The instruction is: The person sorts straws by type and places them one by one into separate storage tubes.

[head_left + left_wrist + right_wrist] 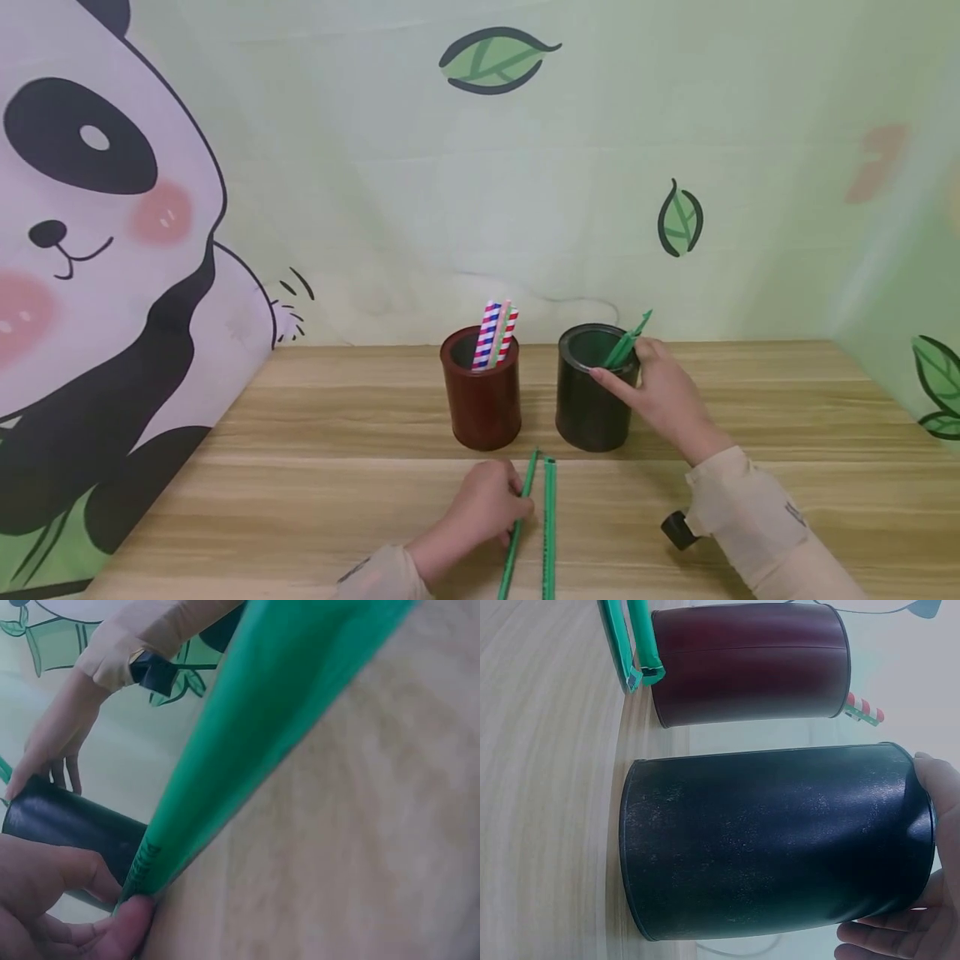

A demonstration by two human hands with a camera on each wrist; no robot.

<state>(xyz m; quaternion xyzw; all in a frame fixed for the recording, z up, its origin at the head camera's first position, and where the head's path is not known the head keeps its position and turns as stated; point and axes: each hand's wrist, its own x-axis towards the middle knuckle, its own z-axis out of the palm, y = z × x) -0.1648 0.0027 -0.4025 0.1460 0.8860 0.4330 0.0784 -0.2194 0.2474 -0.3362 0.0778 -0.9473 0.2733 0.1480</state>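
In the head view my left hand (pixel 489 502) pinches a slim green wrapped straw (pixel 512 562) low over the table. Seen from the left wrist, thumb and finger grip the green wrapper (pixel 232 742) near its printed end. Another green strip (pixel 550 533) lies just right of it, pointing at the cups. My right hand (pixel 671 396) holds the black cup (pixel 592 417) at its rim, thumb on the near side, other fingers (pixel 889 939) round the far side. Several green straws (pixel 624 346) lean out of this cup, which stands upright.
A dark red cup (pixel 483 408) with striped straws (pixel 495 333) stands left of the black one. A small black object (pixel 678 530) is by the right wrist. The wooden table (pixel 337 417) meets a printed cloth backdrop (pixel 360 208) behind the cups.
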